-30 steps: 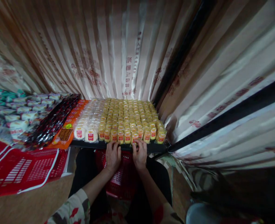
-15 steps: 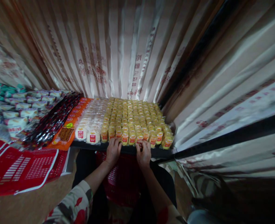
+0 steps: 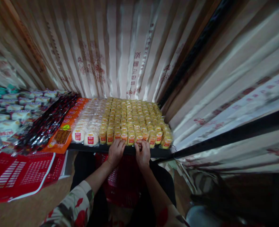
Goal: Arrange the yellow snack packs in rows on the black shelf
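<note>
Small yellow snacks in clear wrappers with red labels (image 3: 131, 137) stand in tight rows on a black shelf (image 3: 160, 153). My left hand (image 3: 116, 153) is at the front row, its fingers bent together over the lower part of the packets; what lies under the fingertips is hidden. A short way to the right, my right hand (image 3: 143, 154) has its fingers curled and pinched at the bottom of a yellow snack packet (image 3: 139, 136). Left of the yellow rows are white round snacks in clear wrappers (image 3: 91, 138).
An orange snack bag (image 3: 61, 137), dark shiny packets (image 3: 41, 129) and white packets (image 3: 9, 127) lie further left. Red baskets (image 3: 23, 173) stand below them, with another red basket (image 3: 122, 183) between my legs. Pleated curtains (image 3: 120, 47) hang behind and at the right.
The view has shifted slightly, so the shelf sits a little further left. My right hand has moved slightly left along the front row, nearer my left hand. The packets look the same.
</note>
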### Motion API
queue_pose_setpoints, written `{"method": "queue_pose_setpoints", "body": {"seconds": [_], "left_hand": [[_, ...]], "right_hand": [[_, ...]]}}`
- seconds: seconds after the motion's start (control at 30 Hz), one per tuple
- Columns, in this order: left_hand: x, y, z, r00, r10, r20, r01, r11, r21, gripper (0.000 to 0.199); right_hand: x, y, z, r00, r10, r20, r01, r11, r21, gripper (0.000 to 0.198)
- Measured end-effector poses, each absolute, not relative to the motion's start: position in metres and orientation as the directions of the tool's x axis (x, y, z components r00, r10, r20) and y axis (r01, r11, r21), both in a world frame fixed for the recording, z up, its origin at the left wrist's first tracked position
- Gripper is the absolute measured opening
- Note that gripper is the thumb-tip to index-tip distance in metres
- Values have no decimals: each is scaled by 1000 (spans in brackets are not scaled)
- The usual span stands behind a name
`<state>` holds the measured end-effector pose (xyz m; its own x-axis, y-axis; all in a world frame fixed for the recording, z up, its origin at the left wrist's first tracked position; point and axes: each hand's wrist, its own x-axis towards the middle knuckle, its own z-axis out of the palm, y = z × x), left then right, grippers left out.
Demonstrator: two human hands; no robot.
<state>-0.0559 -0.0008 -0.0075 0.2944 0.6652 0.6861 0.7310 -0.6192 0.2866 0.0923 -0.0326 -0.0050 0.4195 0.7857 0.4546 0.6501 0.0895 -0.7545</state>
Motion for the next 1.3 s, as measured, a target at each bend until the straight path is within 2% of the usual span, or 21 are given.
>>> {"method": "queue_pose_setpoints", "body": {"seconds": [0.07,0.2,0.4,0.63,0.7,0.77,0.87,1.07,1.3], "left_hand": [[-56,-5,-5,337,628,701,725,-648,232,19],[-50,-5,-2,534,546,645,601,-782,165,25],[-41,1,-4,518,559,647,628,-762,156,28],[-30,-10,-9,688,374,622,473,-881,7,35],[-24,-9,-13,713,376,592,475,-880,-13,37],[-20,-6,-17,730,391,561,490,-871,-30,38],[-17,-3,-20,744,403,534,499,-865,-43,40],[-15,1,-20,740,399,541,485,-874,-20,39],[-13,0,-8,709,345,615,416,-909,30,38]], "right_hand": [[93,-33,-6,418,779,468,653,100,-751,18],[95,-32,-5,387,780,492,677,121,-726,16],[101,-36,-5,322,780,537,694,191,-694,25],[110,-51,-6,270,807,525,646,252,-720,35],[116,-57,-6,344,772,535,663,204,-720,34],[124,-61,-8,475,694,541,691,87,-718,31],[136,-63,-13,543,637,548,719,-16,-694,32],[145,-50,-14,420,676,605,798,43,-601,38],[149,-48,-16,411,679,609,771,97,-629,40]]}}
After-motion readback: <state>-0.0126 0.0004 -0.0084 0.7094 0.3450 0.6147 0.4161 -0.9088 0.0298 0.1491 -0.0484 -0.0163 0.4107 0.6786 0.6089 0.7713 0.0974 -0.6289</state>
